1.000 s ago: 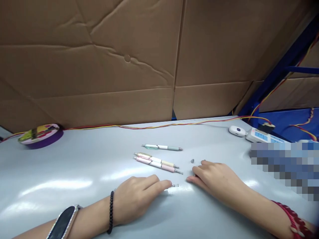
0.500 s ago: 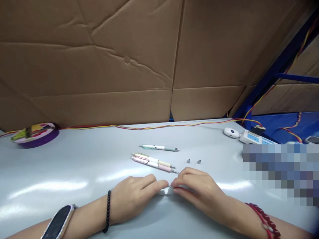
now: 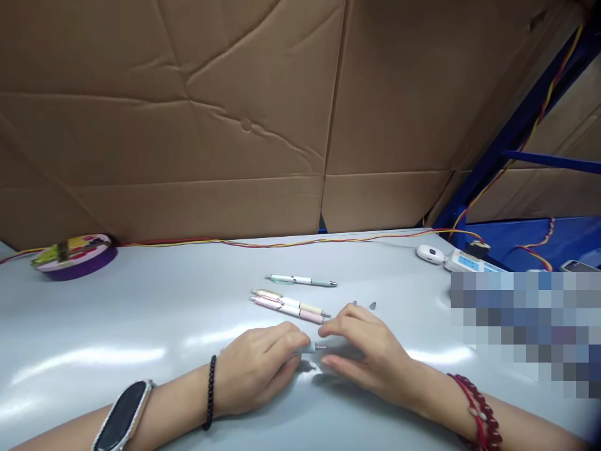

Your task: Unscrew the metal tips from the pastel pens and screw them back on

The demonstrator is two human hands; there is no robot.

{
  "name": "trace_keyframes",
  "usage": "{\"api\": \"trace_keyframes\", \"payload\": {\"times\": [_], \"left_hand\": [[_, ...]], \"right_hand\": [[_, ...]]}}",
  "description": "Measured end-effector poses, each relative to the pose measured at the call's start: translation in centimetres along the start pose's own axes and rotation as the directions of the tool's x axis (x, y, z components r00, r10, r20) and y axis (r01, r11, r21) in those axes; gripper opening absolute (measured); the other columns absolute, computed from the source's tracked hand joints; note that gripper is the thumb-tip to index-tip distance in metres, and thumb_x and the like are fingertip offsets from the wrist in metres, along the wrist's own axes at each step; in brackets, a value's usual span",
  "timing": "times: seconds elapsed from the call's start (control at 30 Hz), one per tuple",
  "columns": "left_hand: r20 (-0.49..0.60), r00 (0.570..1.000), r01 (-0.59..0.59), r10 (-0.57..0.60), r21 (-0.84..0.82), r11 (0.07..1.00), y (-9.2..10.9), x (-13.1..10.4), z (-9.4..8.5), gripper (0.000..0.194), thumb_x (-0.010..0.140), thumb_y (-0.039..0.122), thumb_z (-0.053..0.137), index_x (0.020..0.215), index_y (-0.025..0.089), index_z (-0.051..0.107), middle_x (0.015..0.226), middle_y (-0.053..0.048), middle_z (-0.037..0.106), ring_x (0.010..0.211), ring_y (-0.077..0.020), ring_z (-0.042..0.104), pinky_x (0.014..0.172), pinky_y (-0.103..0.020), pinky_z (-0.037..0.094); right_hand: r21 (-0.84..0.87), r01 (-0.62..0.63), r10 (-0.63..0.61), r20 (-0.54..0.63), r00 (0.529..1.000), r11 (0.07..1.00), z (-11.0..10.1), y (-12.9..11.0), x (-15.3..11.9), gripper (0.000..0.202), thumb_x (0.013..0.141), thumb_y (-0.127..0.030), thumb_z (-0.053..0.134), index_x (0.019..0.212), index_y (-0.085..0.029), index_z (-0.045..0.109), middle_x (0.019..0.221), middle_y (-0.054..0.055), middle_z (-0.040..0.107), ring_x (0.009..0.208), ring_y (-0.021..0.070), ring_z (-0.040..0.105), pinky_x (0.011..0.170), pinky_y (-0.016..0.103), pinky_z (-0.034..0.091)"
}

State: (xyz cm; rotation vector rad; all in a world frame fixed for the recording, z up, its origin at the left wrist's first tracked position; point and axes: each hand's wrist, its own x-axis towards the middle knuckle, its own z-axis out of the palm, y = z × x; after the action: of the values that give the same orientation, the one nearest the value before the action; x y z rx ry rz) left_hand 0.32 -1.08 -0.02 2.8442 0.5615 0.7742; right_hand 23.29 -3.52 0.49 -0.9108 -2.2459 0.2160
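At lower centre of the frame, the left hand (image 3: 260,366) is closed around a pale blue pen (image 3: 308,347), apparently to steady it with its slim metal tip (image 3: 321,347) exposed toward the right. The right hand (image 3: 375,351) waits just beside, thumb and fingers parted around that tip, contact not visible. A small metal cone (image 3: 373,306) lies right of centre on the table (image 3: 188,300), seemingly kept within reach; a green pen (image 3: 300,280) lies above, probably clear of the hands.
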Motion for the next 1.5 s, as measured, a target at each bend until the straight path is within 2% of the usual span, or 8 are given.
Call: {"api": "trace_keyframes", "payload": {"times": [0.17,0.43,0.7,0.8,0.87,1.03,1.27,1.5], "left_hand": [[-0.061,0.998,-0.027,0.029,0.038,0.999,-0.1,0.4,0.0,0.019,0.095,0.006,0.035,0.104,0.019,0.046,0.083,-0.002,0.065,0.069,-0.0173,0.057,0.068,-0.028,0.044],[-0.038,0.999,0.003,-0.003,-0.002,1.0,-0.7,0.2,0.4,0.022,0.096,0.005,0.035,0.107,0.019,0.048,0.098,-0.004,0.067,0.096,-0.0165,0.061,0.083,-0.03,0.044],[-0.121,0.992,0.052,-0.038,0.11,0.993,-0.4,0.2,-0.1,0.028,0.09,0.003,0.041,0.11,0.019,0.051,0.125,-0.011,0.055,0.124,-0.0252,0.043,0.097,-0.042,0.042],[-0.231,0.971,0.01,0.054,0.267,0.964,0.3,0.0,-0.4,0.025,0.089,0.006,0.048,0.106,0.023,0.055,0.12,-0.01,0.056,0.119,-0.0259,0.044,0.098,-0.045,0.039],[-0.255,0.958,-0.042,0.133,0.332,0.942,1.0,-0.1,-0.5,0.023,0.091,0.01,0.049,0.103,0.027,0.057,0.113,-0.007,0.061,0.111,-0.0246,0.049,0.099,-0.047,0.034],[-0.055,0.99,-0.113,0.13,0.239,0.964,2.1,-0.1,-0.1,0.018,0.091,0.01,0.041,0.086,0.019,0.055,0.068,-0.002,0.061,0.056,-0.0166,0.051,0.061,-0.031,0.041],[0.279,0.95,0.192,-0.137,-0.18,0.965,1.6,0.1,-0.5,0.039,0.1,0.046,0.03,0.075,0.021,0.046,0.058,0.003,0.054,0.049,-0.0135,0.048,0.047,-0.023,0.032],[0.409,0.866,0.435,-0.289,-0.328,0.839,1.2,0.8,-1.0,0.038,0.097,0.043,0.038,0.071,0.019,0.052,0.057,0.005,0.043,0.05,-0.011,0.04,0.05,-0.021,0.031]], "right_hand": [[-0.187,-0.134,0.123,-0.068,0.99,0.973,-2.0,3.0,1.2,0.021,0.096,-0.023,0.041,0.105,-0.017,0.058,0.094,0.009,0.068,0.087,0.0223,0.057,0.075,0.038,0.049],[-0.271,-0.09,0.145,0.191,0.971,0.958,-1.6,7.3,4.5,0.013,0.089,-0.026,0.057,0.09,-0.02,0.068,0.082,0.005,0.069,0.083,0.0214,0.056,0.071,0.033,0.047],[-0.263,-0.198,0.203,-0.005,0.979,0.944,-4.2,4.7,3.9,0.018,0.094,-0.028,0.047,0.088,-0.018,0.061,0.082,0.005,0.067,0.077,0.0198,0.06,0.072,0.033,0.046],[-0.056,-0.312,0.303,-0.127,0.945,0.949,-5.4,2.2,2.6,0.021,0.094,-0.036,0.047,0.088,-0.021,0.061,0.072,0.001,0.065,0.062,0.0165,0.06,0.054,0.026,0.046],[0.025,-0.251,0.253,-0.106,0.962,0.968,-4.7,0.5,1.7,0.029,0.095,-0.041,0.045,0.08,-0.022,0.061,0.064,0.0,0.063,0.056,0.0147,0.059,0.052,0.025,0.045],[-0.177,0.202,-0.199,0.034,0.979,0.963,-0.4,-1.9,-0.5,0.06,0.101,-0.042,0.022,0.051,-0.021,0.047,0.045,-0.001,0.048,0.043,0.0133,0.042,0.043,0.029,0.031],[-0.154,0.248,-0.237,0.085,0.968,0.956,0.1,-0.6,-0.5,0.059,0.102,-0.038,0.021,0.054,-0.02,0.049,0.045,-0.002,0.048,0.045,0.0125,0.039,0.046,0.028,0.029],[-0.207,0.235,-0.221,0.087,0.971,0.95,-0.9,-0.2,0.4,0.059,0.098,-0.054,0.02,0.065,-0.018,0.053,0.054,0.0,0.054,0.053,0.0138,0.041,0.058,0.031,0.033]]}}
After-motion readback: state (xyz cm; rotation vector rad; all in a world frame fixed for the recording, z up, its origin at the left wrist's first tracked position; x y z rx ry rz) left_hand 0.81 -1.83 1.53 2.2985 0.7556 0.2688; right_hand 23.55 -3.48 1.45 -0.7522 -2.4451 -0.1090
